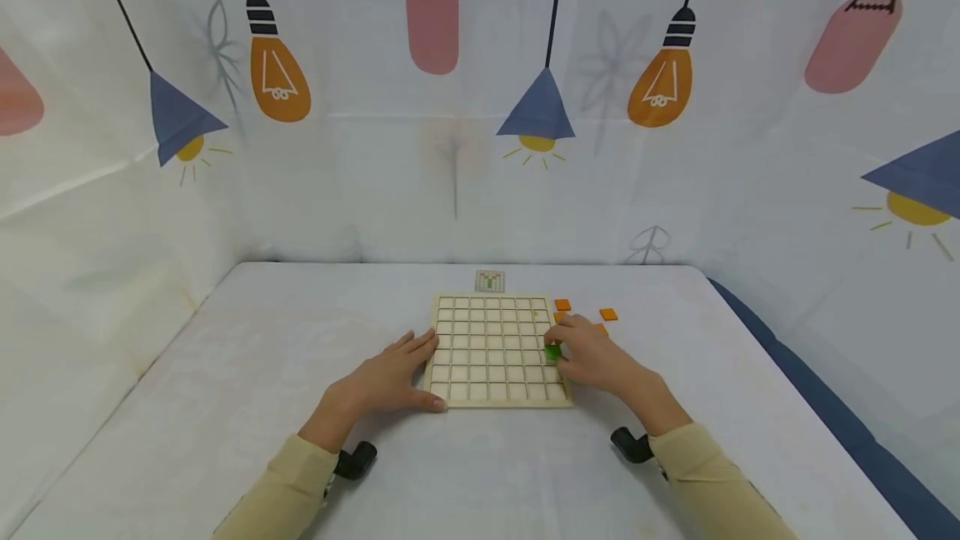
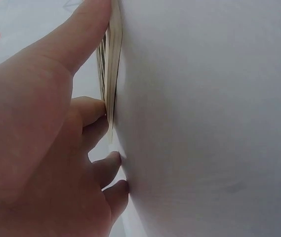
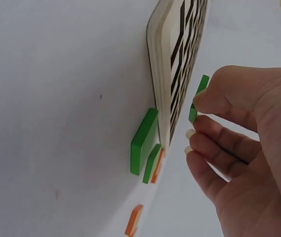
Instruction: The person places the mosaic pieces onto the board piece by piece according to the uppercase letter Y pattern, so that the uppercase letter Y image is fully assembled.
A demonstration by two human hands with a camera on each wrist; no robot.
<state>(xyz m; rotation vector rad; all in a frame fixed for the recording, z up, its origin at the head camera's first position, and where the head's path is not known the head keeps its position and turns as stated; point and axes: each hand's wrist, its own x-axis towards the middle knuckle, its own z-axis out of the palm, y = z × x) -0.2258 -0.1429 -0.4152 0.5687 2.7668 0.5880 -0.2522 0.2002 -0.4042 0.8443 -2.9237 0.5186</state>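
A pale wooden grid board lies flat on the white table, its square compartments bare where they show. My left hand rests at the board's left side, fingers extended along the edge and thumb at the near left corner. Over the right edge of the board, my right hand pinches a green square tile between thumb and fingers. In the right wrist view that green tile is tilted up, above the grid. Two more green tiles lie on the table beside the board.
Several orange tiles lie right of the board, some partly hidden by the right hand. A small card with a coloured grid pattern lies beyond the board's far edge. Behind the table hangs a white cloth printed with lamps.
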